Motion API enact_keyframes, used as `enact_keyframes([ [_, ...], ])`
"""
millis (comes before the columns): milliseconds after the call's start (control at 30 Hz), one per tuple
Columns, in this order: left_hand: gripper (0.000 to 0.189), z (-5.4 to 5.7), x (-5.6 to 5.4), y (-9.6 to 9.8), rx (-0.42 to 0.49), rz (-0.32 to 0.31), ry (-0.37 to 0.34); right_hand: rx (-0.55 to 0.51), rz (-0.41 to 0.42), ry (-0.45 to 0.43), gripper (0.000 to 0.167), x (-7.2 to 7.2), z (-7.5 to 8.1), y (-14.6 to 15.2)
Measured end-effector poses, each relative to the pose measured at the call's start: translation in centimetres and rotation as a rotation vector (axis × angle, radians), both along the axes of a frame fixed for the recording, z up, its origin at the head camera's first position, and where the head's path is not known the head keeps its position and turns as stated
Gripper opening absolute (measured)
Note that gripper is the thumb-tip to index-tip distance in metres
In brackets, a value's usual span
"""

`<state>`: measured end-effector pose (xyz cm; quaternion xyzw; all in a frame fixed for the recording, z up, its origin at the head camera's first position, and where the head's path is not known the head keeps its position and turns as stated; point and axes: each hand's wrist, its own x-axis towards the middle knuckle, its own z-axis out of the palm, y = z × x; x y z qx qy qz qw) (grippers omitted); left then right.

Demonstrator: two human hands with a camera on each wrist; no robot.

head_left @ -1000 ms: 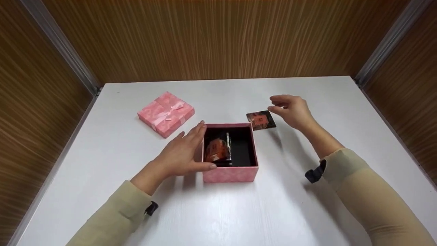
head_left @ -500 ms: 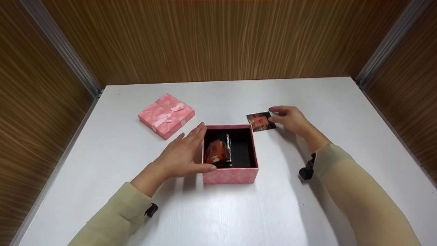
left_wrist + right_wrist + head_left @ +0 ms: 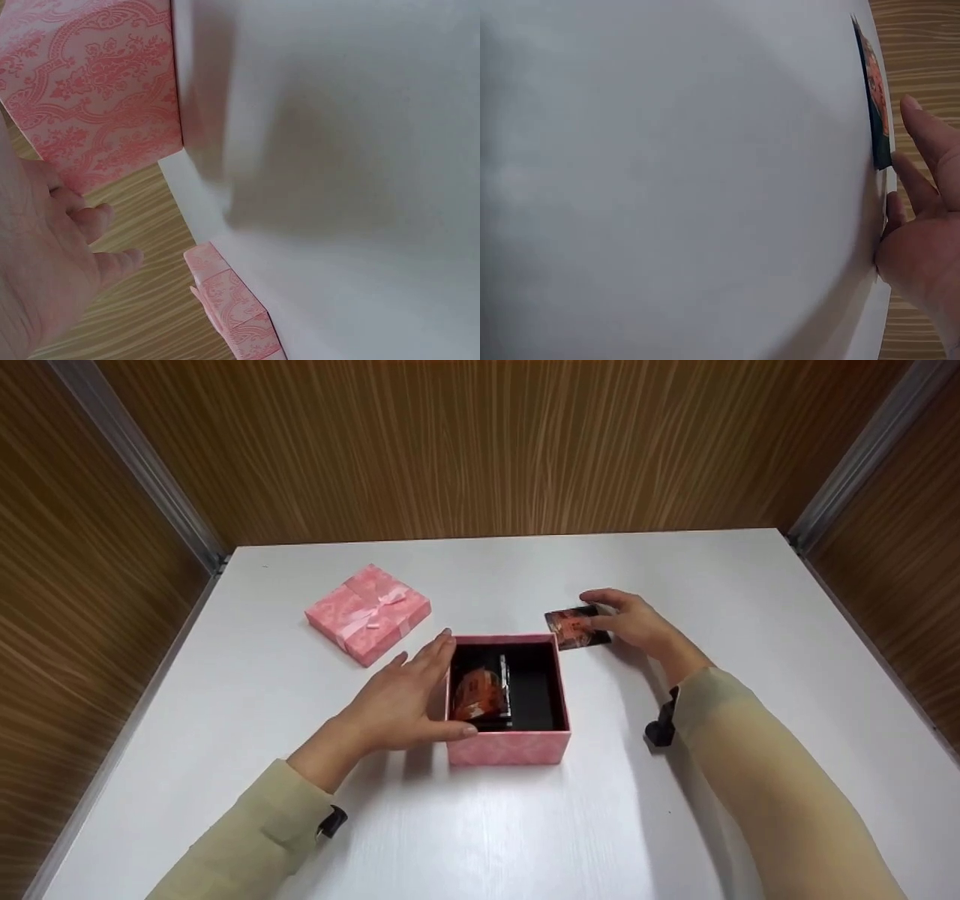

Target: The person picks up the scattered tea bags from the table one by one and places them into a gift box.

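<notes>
A pink patterned gift box (image 3: 510, 748) stands uncovered at the middle of the table. My left hand (image 3: 397, 701) rests along its left side, thumb at the front rim and fingertips at the back left corner. Inside the box, black-and-orange sachets (image 3: 480, 690) lean at the left, with the black floor bare at the right. Behind the box's right corner lies another flat sachet (image 3: 574, 626). My right hand (image 3: 634, 622) is at that sachet's right end, thumb over its face. In the right wrist view a fingertip is right at the end of the sachet (image 3: 876, 97), thumb raised apart.
The pink box lid (image 3: 367, 613) with a ribbon bow lies on the white table (image 3: 262, 660) at the back left. Wood-grain panels (image 3: 480, 450) wall the table at the back and both sides.
My right hand has come down and to the left, from above the loose sachet to its right end, thumb now over it. The left hand and the box stay in place.
</notes>
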<state>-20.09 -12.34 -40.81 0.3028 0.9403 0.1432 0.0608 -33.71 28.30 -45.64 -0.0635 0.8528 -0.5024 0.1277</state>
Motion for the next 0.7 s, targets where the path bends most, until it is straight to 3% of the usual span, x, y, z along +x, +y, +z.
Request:
enact_keyframes([
  [200, 0.129, -0.14, -0.02, 0.08, 0.005, -0.009, 0.004, 0.008, -0.016, -0.027, 0.06, 0.31, -0.07, 0.13],
  [700, 0.131, -0.1, 0.0, 0.07, -0.004, -0.006, 0.001, 0.091, -0.016, 0.027, 0.057, 0.1, -0.71, -0.35],
])
